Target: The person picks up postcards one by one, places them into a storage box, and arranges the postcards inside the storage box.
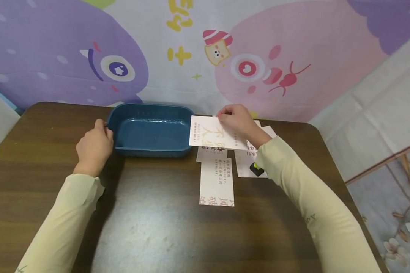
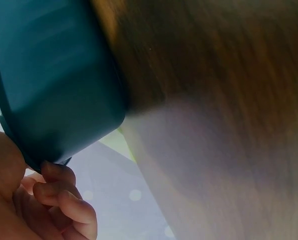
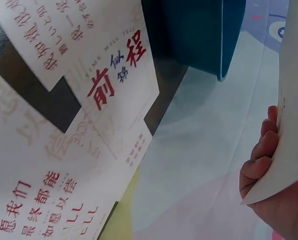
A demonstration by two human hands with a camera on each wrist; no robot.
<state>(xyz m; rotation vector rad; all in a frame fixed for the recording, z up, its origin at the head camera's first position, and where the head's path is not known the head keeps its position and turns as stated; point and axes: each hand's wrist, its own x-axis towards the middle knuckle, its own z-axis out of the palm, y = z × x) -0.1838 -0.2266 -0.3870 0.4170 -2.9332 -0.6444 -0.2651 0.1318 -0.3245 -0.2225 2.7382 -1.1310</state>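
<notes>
My left hand grips the left rim of a dark blue plastic bin, its fingers curled at the edge, as the left wrist view also shows. Between thumb and fingers, my right hand pinches a white printed card by its far edge. The card is raised above the table, its left end close beside the bin's right rim. Below it, several more printed cards lie overlapping on the table, one card nearest me. In the right wrist view, other cards show red lettering.
The brown wooden table carries all of this. A cartoon-printed cloth hangs right behind its far edge. At the right stands a pale panel with a flower print below. Inside the bin, only its bare blue floor shows.
</notes>
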